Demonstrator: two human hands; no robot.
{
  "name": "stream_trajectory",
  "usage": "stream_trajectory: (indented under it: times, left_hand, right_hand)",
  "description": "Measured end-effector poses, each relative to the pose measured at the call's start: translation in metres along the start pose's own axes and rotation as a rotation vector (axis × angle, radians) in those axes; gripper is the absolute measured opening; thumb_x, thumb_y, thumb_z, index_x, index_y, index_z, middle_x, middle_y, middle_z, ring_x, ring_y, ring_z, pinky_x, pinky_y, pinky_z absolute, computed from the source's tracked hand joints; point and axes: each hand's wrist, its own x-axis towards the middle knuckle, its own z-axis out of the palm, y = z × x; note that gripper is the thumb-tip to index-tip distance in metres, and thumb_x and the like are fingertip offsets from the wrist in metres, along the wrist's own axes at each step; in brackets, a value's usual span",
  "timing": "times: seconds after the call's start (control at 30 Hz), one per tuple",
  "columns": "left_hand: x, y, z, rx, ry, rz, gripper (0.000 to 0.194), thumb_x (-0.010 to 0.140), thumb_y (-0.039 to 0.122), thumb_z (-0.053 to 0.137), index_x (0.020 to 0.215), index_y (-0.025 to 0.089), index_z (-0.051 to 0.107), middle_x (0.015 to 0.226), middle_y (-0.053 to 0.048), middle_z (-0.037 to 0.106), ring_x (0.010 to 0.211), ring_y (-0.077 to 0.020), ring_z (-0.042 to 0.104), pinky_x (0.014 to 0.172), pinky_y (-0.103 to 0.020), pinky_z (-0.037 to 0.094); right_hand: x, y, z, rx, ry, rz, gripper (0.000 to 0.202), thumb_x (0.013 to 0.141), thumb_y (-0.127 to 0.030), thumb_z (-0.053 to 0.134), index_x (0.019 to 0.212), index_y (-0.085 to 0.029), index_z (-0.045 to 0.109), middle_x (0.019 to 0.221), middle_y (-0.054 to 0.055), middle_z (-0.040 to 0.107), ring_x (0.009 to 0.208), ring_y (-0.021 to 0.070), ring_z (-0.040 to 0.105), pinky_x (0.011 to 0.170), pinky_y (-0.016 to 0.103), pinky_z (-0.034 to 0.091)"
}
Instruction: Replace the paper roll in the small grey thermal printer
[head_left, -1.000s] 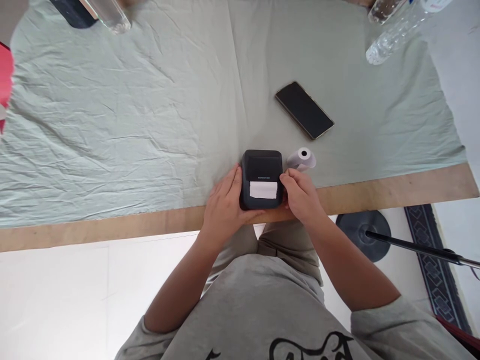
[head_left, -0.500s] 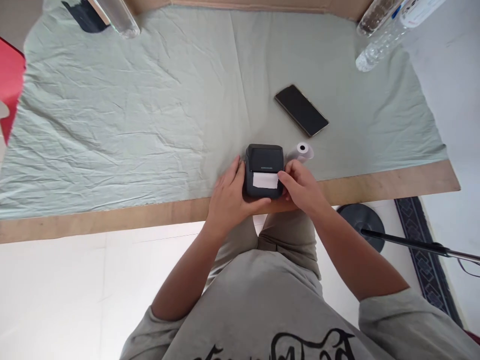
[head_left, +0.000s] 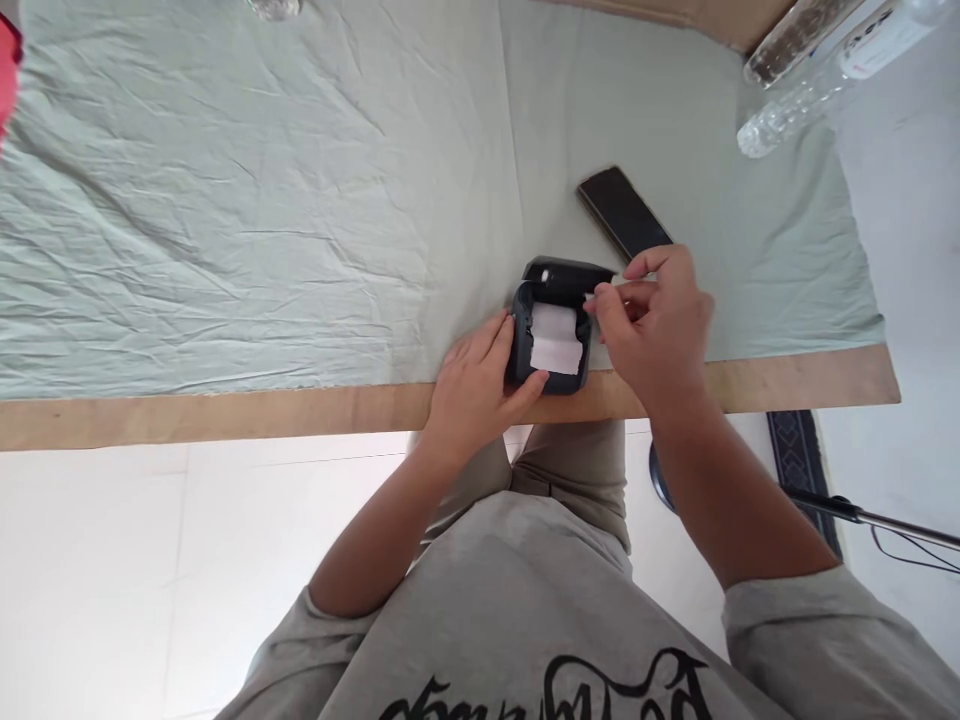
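Observation:
A small black receipt printer (head_left: 551, 383) lies near the front edge of the table with its lid (head_left: 574, 275) raised. Inside the bay sits white paper (head_left: 555, 340), its torn end lying toward the front. My left hand (head_left: 480, 375) is closed around the printer's left side, thumb over the front rim. At the right end of the lid, the bent fingers of my right hand (head_left: 656, 315) grip its edge; the exact fingertip contact is partly hidden. Behind that hand a phone (head_left: 622, 210) lies on the cloth, its near end covered.
A pale green cloth (head_left: 262, 220) covers the table, whose bare wooden edge (head_left: 225, 410) shows in front. Plastic bottles (head_left: 795, 115) lie at the far right beside cardboard (head_left: 712, 20). A black stand pole (head_left: 840, 508) is below on the right.
The printer's lid has gone from closed to raised, baring the paper inside. My right hand has moved up and right with it. The loose paper roll is now out of sight. The view has shifted.

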Motion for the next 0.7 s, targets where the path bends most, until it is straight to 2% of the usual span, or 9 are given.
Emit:
stream_trajectory:
  times: [0.07,0.17,0.27,0.37,0.43,0.53,0.6,0.63,0.7]
  left_hand:
    - [0.000,0.000,0.000,-0.004,0.001,-0.001,0.071,0.103,0.054,0.052,0.156,0.007,0.047,0.162,-0.022,0.051,0.144,-0.0366,0.056,0.116,-0.052,0.050]
    - [0.000,-0.001,0.000,0.003,0.003,0.002,0.072,0.103,0.054,0.053,0.156,0.006,0.048,0.160,-0.022,0.052,0.143,-0.0365,0.057,0.115,-0.051,0.051]
    - [0.000,-0.001,0.001,0.019,0.009,0.013,0.072,0.103,0.054,0.053,0.155,0.004,0.048,0.160,-0.023,0.052,0.142,-0.0366,0.058,0.114,-0.050,0.051]
    - [-0.001,-0.002,0.001,0.019,0.013,0.027,0.073,0.106,0.058,0.044,0.155,0.004,0.048,0.160,-0.022,0.052,0.141,-0.0363,0.058,0.114,-0.050,0.050]
    - [-0.001,-0.003,0.000,-0.001,0.016,0.036,0.077,0.109,0.062,0.030,0.155,0.003,0.048,0.159,-0.022,0.053,0.141,-0.0351,0.058,0.114,-0.050,0.049]
    - [-0.002,-0.003,0.000,-0.046,0.027,0.050,0.085,0.110,0.064,0.010,0.154,0.003,0.049,0.158,-0.023,0.054,0.142,-0.0332,0.057,0.116,-0.049,0.047]
    - [-0.002,-0.003,-0.001,-0.065,0.029,0.056,0.088,0.110,0.064,0.006,0.154,0.002,0.050,0.158,-0.023,0.054,0.143,-0.0326,0.057,0.117,-0.049,0.047]
    - [-0.002,-0.003,-0.001,-0.069,0.028,0.056,0.088,0.110,0.064,0.005,0.154,0.002,0.050,0.158,-0.023,0.054,0.143,-0.0326,0.056,0.117,-0.049,0.047]
    - [-0.002,-0.003,-0.001,-0.073,0.025,0.051,0.088,0.110,0.063,0.005,0.154,0.002,0.050,0.159,-0.023,0.053,0.143,-0.0328,0.056,0.117,-0.049,0.046]
  right_hand:
    - [0.007,-0.004,0.004,-0.126,-0.040,-0.070,0.016,0.089,-0.031,0.064,0.093,-0.025,0.049,0.083,-0.001,0.074,0.056,0.0129,0.056,0.064,0.032,0.038]
    - [0.019,-0.006,0.009,-0.414,-0.279,-0.140,0.009,0.084,-0.022,0.068,0.084,-0.024,0.059,0.070,-0.001,0.064,0.055,0.0117,0.040,0.063,0.031,0.025]
    - [0.033,-0.006,0.012,-0.575,-0.490,-0.157,0.011,0.080,-0.018,0.073,0.086,-0.025,0.067,0.062,-0.002,0.053,0.055,0.0104,0.025,0.065,0.031,0.019]
    - [0.043,-0.011,0.010,-0.648,-0.589,-0.186,0.016,0.077,-0.020,0.076,0.091,-0.025,0.070,0.062,-0.002,0.050,0.056,0.0092,0.023,0.064,0.030,0.019]
    - [0.045,-0.018,0.004,-0.683,-0.617,-0.197,0.018,0.076,-0.022,0.074,0.093,-0.025,0.071,0.063,-0.002,0.052,0.056,0.0092,0.025,0.064,0.029,0.020]
    - [0.040,-0.024,-0.019,-0.547,-0.581,-0.149,0.021,0.074,-0.026,0.071,0.095,-0.024,0.069,0.066,-0.002,0.059,0.056,0.0098,0.034,0.062,0.029,0.025]
    - [0.035,-0.017,-0.039,-0.213,-0.459,-0.097,0.031,0.072,-0.034,0.072,0.101,-0.024,0.066,0.075,0.000,0.064,0.058,0.0102,0.041,0.060,0.029,0.030]
    - [0.032,-0.009,-0.049,0.002,-0.345,-0.046,0.037,0.073,-0.038,0.070,0.107,-0.025,0.063,0.082,0.001,0.066,0.059,0.0110,0.044,0.058,0.029,0.032]
    - [0.028,0.014,-0.065,0.397,-0.007,0.109,0.044,0.068,-0.048,0.065,0.107,-0.028,0.059,0.077,0.000,0.059,0.052,0.0108,0.038,0.051,0.030,0.027]
